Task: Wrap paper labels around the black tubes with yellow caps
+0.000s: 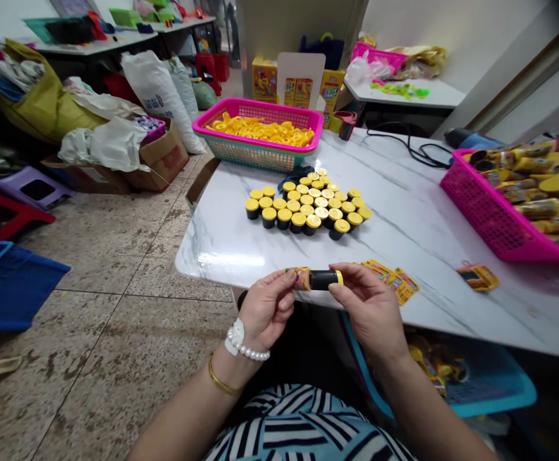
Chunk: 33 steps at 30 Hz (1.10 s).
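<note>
Just off the table's front edge, my right hand pinches a small black canister by its yellow-lidded end. My left hand is closed on a printed yellow wrapper, which meets the other end of the canister. How far the wrapper covers that end, I cannot tell. Beyond my hands stands a cluster of upright black canisters with yellow lids. Beside my right hand, several printed yellow cards lie on the white marbled table, partly hidden by the hand.
A pink basket of yellow pieces stands at the back. On the right is another pink basket, full of wrapped canisters. A small printed packet lies near it. Below the table edge sits a blue bin. A black cable crosses the back.
</note>
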Available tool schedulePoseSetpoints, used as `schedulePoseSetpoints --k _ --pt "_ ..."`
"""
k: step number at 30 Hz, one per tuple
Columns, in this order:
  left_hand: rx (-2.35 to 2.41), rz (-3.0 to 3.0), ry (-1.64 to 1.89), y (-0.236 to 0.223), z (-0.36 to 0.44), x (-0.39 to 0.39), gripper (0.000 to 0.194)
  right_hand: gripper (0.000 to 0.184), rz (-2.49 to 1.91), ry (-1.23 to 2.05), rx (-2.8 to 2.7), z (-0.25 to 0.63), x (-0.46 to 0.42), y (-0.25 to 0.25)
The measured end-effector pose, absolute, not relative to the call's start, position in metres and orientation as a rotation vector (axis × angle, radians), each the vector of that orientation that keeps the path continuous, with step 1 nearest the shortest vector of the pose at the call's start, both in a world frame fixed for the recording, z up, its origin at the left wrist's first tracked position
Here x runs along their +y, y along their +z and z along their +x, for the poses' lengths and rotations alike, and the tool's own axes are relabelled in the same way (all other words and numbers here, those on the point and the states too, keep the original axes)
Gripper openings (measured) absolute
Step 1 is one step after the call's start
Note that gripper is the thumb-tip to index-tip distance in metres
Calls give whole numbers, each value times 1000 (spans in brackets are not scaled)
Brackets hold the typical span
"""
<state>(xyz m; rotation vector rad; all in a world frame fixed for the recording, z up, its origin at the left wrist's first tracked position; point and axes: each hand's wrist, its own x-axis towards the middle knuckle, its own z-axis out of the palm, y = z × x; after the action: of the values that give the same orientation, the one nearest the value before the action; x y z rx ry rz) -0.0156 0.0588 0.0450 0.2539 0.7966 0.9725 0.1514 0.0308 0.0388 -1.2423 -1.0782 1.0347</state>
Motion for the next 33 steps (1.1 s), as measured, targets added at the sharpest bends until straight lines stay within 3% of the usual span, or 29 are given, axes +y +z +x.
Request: schedulePoseSetpoints --k 12,20,25,29,33 --pt "834 295 966 47 -4 55 34 26 -1304 819 -1181 154 23 30" --pt "899 472 918 48 -9 46 34 23 -1122 1118 -1193 156 14 35" --pt "990 561 997 47 -20 33 38 28 -1214 871 -1263 163 7 34" --pt "928 775 922 47 -28 27 55 32 -1152 909 -1368 162 1 33" --pt "837 866 769 40 -27 28 43 30 -1131 800 -1575 162 1 30"
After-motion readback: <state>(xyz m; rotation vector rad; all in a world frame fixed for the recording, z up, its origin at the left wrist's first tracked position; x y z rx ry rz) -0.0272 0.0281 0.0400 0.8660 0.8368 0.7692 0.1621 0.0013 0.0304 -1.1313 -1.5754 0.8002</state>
